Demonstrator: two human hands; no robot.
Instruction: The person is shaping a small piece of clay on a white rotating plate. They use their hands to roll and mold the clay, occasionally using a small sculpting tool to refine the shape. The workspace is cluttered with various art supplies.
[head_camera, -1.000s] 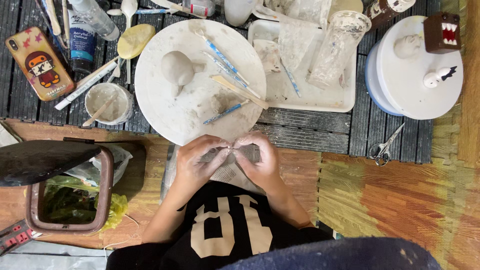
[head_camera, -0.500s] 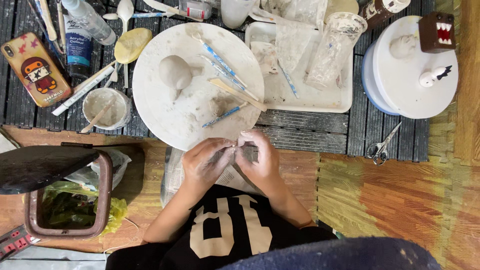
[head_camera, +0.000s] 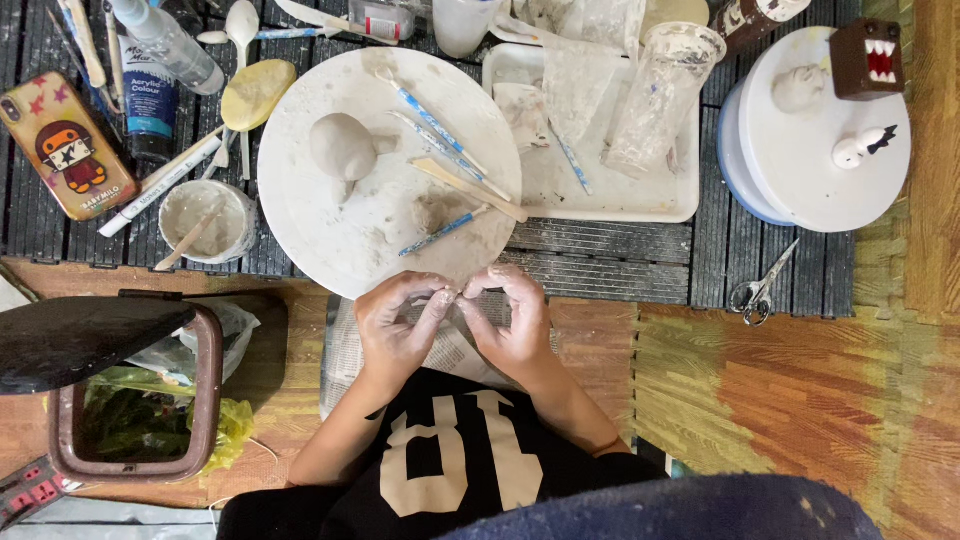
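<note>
Nearest: black top w/ pale print, forearms reaching fwd over newspaper (head_camera: 345, 350) spread on floor. Left hand (head_camera: 398, 325) & right hand (head_camera: 512, 322) fingertip to fingertip, both pinched shut on small bit of clay (head_camera: 456, 296) between thumbs & forefingers. Vs. 1 s ago: hands barely moved, same spot, fingers drawn slightly tighter round the bit; so prob. mid-shaping, pinching on, nothing set down. Bin (head_camera: 140, 400) w/ dark lid at left, untouched. Beyond hands: round white board (head_camera: 300, 215), just past fingertips, w/ clay lump (head_camera: 343, 146) & modelling tools (head_camera: 465, 185), all as before. Farther: small cup (head_camera: 205, 220), phone (head_camera: 66, 145), white tray (head_camera: 640, 195), scissors (head_camera: 757, 292), turntable (head_camera: 830, 190) w/ small figures.
</note>
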